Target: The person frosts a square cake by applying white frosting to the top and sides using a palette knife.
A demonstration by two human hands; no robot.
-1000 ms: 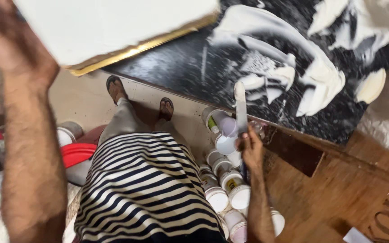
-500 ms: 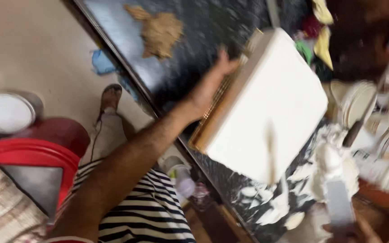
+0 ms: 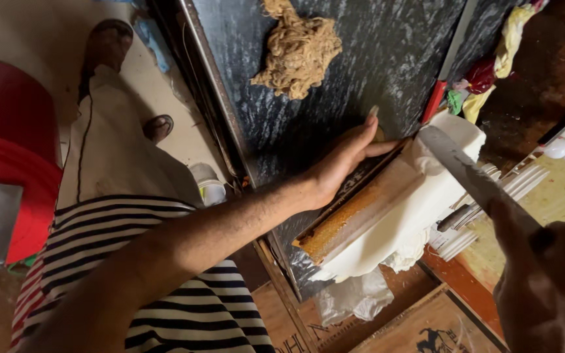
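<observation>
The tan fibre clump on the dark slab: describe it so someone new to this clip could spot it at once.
Start at the black speckled slab that fills the top middle of the head view. Near its upper edge, above the left hand, lies the fibre clump. It is the only loose, stringy, straw-coloured tangle there; the coloured rags to its right are smooth cloth, red, green and yellow.

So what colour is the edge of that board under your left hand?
Rusty orange-brown, on the board's edge, below the left hand; head view.
</observation>
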